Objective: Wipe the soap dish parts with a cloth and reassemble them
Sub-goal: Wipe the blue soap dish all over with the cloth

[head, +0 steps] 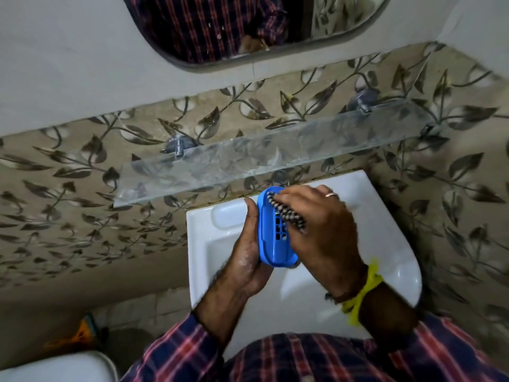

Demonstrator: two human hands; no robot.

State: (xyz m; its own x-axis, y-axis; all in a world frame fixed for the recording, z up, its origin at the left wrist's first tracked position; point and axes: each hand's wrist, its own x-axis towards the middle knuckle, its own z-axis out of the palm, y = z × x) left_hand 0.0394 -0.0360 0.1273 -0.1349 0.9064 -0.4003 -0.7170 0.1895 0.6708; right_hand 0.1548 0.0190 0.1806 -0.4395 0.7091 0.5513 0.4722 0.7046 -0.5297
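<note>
- The left hand (249, 253) comes up from the lower left, forearm slanting toward the middle, its palm turned to the right and cupped round the left edge of the blue soap dish (271, 235).
- Its thumb runs up along the dish's left rim, tip near the top corner; the other fingers go under the dish and are hidden, so the grip reads as curled round the dish from below.
- The skin of that palm looks wet or shiny.
- The dish is held in the air over the white sink (385, 235), near the basin's back edge, long side running away from the person and its slotted face turned up toward the camera.
- The right hand (321, 230) reaches in from the lower right, wrist bent, back of the hand up, laid over the right half of the dish.
- Its fingers are bent down on a checked cloth (286, 212), pressing it against the dish's upper face; only a strip of the cloth shows from under the fingers.
- A ring (331, 194) sits on one finger of the right hand and a yellow thread (363, 292) is tied round that wrist.
- Both sleeves are plaid.
- A glass shelf (220, 164) hangs on the leaf-patterned wall above the sink, and a mirror (220, 26) above that.
</note>
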